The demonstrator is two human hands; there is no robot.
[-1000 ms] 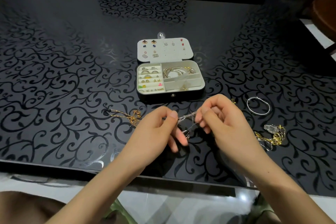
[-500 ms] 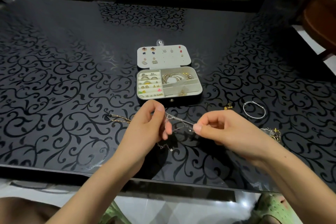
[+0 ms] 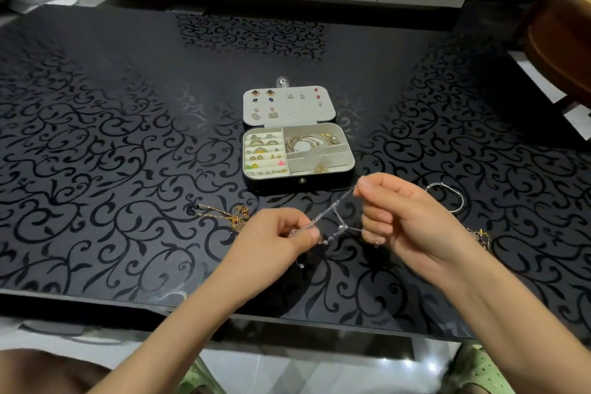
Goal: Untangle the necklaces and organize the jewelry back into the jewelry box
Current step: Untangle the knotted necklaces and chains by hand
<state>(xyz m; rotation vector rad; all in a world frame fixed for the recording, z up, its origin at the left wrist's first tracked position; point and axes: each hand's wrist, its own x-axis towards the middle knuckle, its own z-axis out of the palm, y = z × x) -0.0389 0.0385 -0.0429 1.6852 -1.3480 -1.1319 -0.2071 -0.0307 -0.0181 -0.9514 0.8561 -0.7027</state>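
While the left hand [image 3: 275, 241] pinches one end, the silver necklace [image 3: 332, 213] stretches to the pinching right hand [image 3: 393, 217]

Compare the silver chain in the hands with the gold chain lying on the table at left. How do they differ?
The silver chain is pulled taut in the air between the left hand and right hand; the gold chain lies untouched on the table. The silver one is pale, the gold one yellow. Both are thin and outside the jewelry box.

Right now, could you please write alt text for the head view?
Two bare hands, left hand and right hand, stretch a thin silver chain above a black patterned table, before an open jewelry box.
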